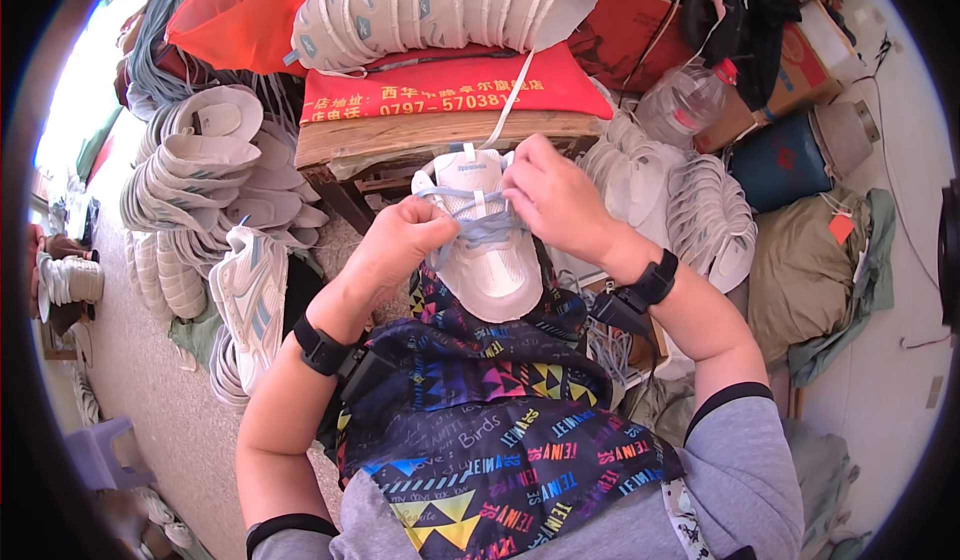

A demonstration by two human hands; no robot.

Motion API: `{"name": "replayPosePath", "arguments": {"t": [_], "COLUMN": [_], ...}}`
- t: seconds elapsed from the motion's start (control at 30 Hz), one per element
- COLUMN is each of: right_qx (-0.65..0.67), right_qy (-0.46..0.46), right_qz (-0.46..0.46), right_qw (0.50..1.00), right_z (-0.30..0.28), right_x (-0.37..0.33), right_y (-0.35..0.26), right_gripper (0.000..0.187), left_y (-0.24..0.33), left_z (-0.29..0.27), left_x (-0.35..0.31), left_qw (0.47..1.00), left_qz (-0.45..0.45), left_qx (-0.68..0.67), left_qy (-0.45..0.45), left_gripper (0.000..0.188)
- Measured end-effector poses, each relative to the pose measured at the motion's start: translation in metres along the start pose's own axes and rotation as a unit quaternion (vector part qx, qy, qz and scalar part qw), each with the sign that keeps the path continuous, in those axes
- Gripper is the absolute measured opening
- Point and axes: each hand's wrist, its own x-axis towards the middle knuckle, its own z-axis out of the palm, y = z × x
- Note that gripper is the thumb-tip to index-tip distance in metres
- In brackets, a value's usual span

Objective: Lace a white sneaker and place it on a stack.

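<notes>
A white sneaker upper [495,285] lies over my apron-covered lap, its toe toward me and its tongue [467,172] toward the wooden bench. Blue-grey shoelace [484,228] crosses its front in several loose rows. My left hand [408,238] is closed in a pinch on the lace at the upper's left side. At the right eyelet edge, my right hand [560,200] has thumb and fingers closed around the lace, partly hiding that edge. Both wrists wear black bands with small devices.
The wooden bench [440,142] ahead carries a red printed bag [350,95] and a long nested row of white uppers [430,15]. More stacked uppers [205,175] lie left, others [712,215] right. Beyond them are a clear plastic jug [685,105], a blue cylinder [780,165] and an olive bundle [810,270].
</notes>
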Motion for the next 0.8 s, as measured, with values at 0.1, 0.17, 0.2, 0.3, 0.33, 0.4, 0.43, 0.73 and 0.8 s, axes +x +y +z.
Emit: {"name": "replayPosePath", "arguments": {"t": [0.1,0.17,0.2,0.3,0.33,0.4,0.43,0.73,0.8], "right_qx": [-0.070,-0.092,-0.128,-0.200,-0.235,-0.227,-0.221,0.100,0.202], "right_qy": [0.067,0.107,0.126,0.165,0.187,0.196,0.207,-0.027,-0.096], "right_qz": [-0.002,0.010,0.055,0.111,0.122,0.132,0.144,0.158,0.202], "right_qw": [0.995,0.990,0.982,0.959,0.946,0.945,0.942,0.982,0.953], "right_z": [-0.010,-0.023,-0.031,-0.057,-0.062,-0.068,-0.068,-0.011,0.000], "right_x": [-0.005,-0.011,-0.016,-0.028,-0.031,-0.035,-0.036,-0.026,-0.025], "right_y": [0.008,0.027,0.040,0.069,0.074,0.077,0.075,0.010,-0.005], "right_gripper": [0.011,0.011,0.011,0.011,0.011,0.011,0.012,0.019,0.021], "left_y": [-0.009,-0.010,-0.010,-0.016,-0.017,-0.018,-0.020,-0.009,-0.007], "left_z": [-0.008,-0.006,-0.004,0.002,0.002,0.000,0.000,0.001,0.001], "left_x": [0.004,0.006,0.008,0.013,0.014,0.015,0.016,0.010,0.013], "left_qw": [0.926,0.872,0.805,0.857,0.857,0.869,0.869,0.853,0.840], "left_qz": [0.225,0.295,0.361,0.332,0.331,0.322,0.321,0.387,0.384], "left_qx": [0.302,0.383,0.457,0.363,0.362,0.334,0.334,0.287,0.331], "left_qy": [0.031,0.072,0.112,0.155,0.156,0.173,0.173,0.202,0.193], "left_gripper": [0.014,0.013,0.013,0.013,0.013,0.014,0.014,0.021,0.020]}}
